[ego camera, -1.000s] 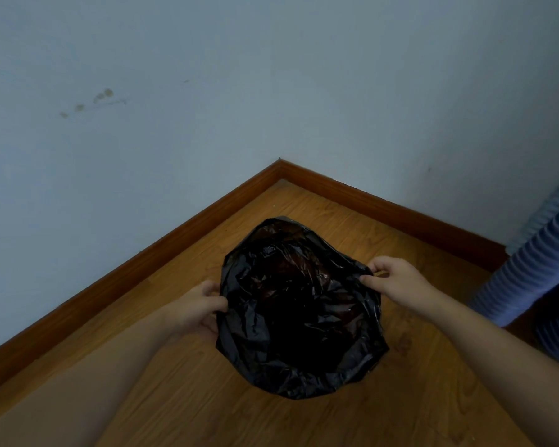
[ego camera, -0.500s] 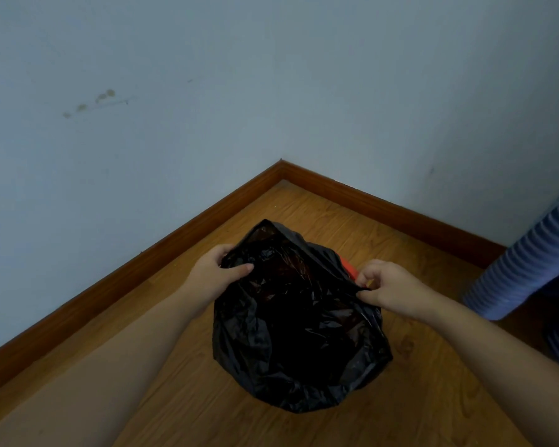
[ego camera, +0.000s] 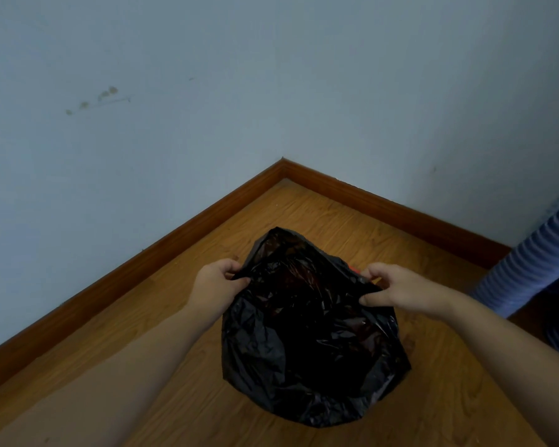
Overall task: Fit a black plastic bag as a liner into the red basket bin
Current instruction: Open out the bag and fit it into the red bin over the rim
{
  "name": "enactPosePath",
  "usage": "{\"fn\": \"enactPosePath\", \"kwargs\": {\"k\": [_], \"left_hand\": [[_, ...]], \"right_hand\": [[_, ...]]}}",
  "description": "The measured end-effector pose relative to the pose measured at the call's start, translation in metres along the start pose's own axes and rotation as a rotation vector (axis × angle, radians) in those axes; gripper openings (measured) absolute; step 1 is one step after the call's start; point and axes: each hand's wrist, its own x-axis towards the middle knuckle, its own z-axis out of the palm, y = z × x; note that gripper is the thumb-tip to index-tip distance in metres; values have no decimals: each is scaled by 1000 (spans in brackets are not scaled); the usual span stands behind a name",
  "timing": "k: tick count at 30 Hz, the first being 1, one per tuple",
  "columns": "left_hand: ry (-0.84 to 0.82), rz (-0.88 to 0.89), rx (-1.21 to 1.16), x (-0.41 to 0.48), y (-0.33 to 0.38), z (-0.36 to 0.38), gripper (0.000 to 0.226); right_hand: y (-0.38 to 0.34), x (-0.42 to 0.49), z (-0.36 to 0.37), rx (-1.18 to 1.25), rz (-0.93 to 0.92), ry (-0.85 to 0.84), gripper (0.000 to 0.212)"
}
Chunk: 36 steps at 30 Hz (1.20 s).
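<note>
A crumpled black plastic bag point(ego camera: 310, 343) covers the red basket bin point(ego camera: 353, 269) on the wooden floor, so only a small red sliver of the bin's rim shows at the bag's far right. My left hand point(ego camera: 218, 280) pinches the bag's edge on the left side. My right hand point(ego camera: 397, 287) pinches the bag's edge on the right. The far part of the bag's rim stands up in a peak between my hands. The bin's body is hidden under the plastic.
The bin stands near a room corner with pale blue walls and a brown wooden skirting board point(ego camera: 384, 201). A blue striped fabric point(ego camera: 530, 269) hangs at the right edge. Wooden floor point(ego camera: 181, 398) surrounds the bin.
Both hands moved up and toward the far side of the bag's rim, regripping its edge. The bag's far edge has lifted into a peak and a red sliver of bin appeared.
</note>
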Motion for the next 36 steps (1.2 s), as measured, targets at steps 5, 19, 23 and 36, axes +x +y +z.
{"fn": "enactPosePath", "kwargs": {"k": [5, 19, 23, 36], "left_hand": [[68, 96, 19, -6, 7, -1, 27], [-235, 131, -42, -9, 18, -10, 22], [-252, 150, 54, -4, 13, -11, 19], [-98, 162, 156, 5, -2, -14, 32]], "right_hand": [[-9, 8, 15, -136, -26, 200, 80], [-12, 12, 28, -383, -324, 224, 28], [-8, 11, 19, -723, -329, 101, 24], [-17, 11, 14, -157, -291, 290, 17]]}}
